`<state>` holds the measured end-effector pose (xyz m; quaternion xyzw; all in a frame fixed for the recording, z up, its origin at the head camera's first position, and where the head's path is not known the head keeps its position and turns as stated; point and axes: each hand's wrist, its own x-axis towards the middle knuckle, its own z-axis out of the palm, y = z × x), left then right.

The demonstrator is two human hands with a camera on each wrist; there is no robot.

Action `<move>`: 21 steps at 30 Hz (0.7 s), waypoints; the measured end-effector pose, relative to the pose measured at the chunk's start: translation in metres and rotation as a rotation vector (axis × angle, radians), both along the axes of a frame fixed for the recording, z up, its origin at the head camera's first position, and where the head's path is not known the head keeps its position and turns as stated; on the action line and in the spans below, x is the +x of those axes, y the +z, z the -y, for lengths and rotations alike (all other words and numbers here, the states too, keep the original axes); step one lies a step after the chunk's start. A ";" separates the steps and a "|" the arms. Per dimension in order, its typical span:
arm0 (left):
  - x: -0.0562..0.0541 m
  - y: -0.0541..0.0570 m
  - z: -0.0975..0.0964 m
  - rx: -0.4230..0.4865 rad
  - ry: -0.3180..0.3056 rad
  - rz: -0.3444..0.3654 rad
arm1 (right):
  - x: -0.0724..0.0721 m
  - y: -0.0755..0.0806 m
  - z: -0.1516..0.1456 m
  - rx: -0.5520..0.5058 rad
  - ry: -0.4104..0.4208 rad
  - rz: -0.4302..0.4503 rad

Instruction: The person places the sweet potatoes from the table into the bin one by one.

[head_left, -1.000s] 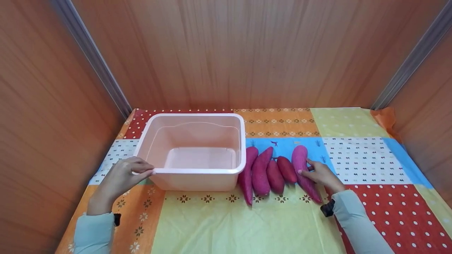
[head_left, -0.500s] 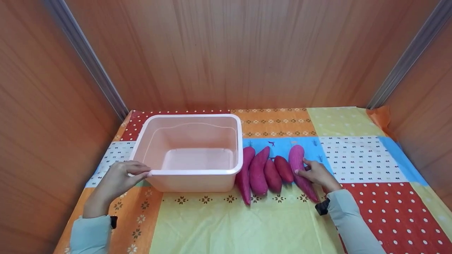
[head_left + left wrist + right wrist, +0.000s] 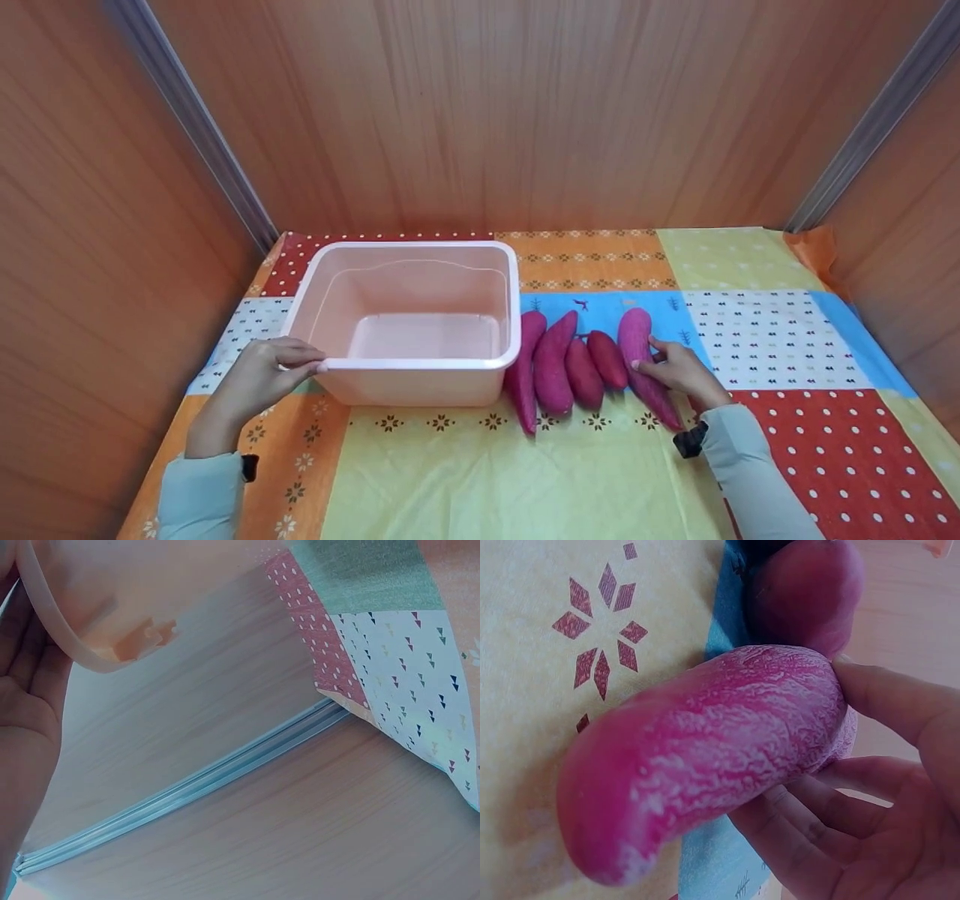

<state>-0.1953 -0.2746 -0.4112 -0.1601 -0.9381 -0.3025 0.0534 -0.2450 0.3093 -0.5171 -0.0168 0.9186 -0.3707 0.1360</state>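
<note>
My left hand [image 3: 251, 382] pinches the near left corner of a pale pink plastic tub [image 3: 420, 386], thumb against the rim. That same tub [image 3: 82, 652] shows in part at the top left of the left wrist view, beside the hand [image 3: 30, 697]. With my right hand [image 3: 679, 373] I grip the rightmost sweet potato [image 3: 636, 341], which lies on the cloth. Close up, the right wrist view has the thumb and fingers of the hand [image 3: 870, 817] around this purple-red, wrinkled sweet potato [image 3: 705, 757].
Several more sweet potatoes [image 3: 553, 367] lie side by side between the tub and my right hand, the leftmost touching or nearly touching the tub. A patchwork tablecloth [image 3: 480, 480] covers the table. Wooden panels [image 3: 480, 112] stand at the back and both sides.
</note>
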 end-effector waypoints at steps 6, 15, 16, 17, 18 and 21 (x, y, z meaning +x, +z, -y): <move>-0.002 -0.002 0.000 -0.016 -0.009 -0.034 | 0.000 0.001 -0.002 -0.035 0.003 -0.006; -0.001 -0.001 0.001 -0.017 -0.013 -0.006 | 0.001 0.001 -0.005 -0.080 -0.004 0.016; -0.001 -0.001 0.001 -0.016 -0.016 -0.005 | 0.002 0.001 -0.005 -0.080 -0.004 0.017; -0.001 -0.001 0.002 -0.017 -0.018 -0.005 | 0.002 0.002 -0.005 -0.080 -0.004 0.019; -0.001 0.000 0.002 -0.019 -0.020 -0.005 | 0.002 0.002 -0.005 -0.083 -0.009 0.022; -0.001 0.000 0.003 -0.019 -0.019 0.001 | 0.002 0.004 -0.006 -0.076 -0.005 0.022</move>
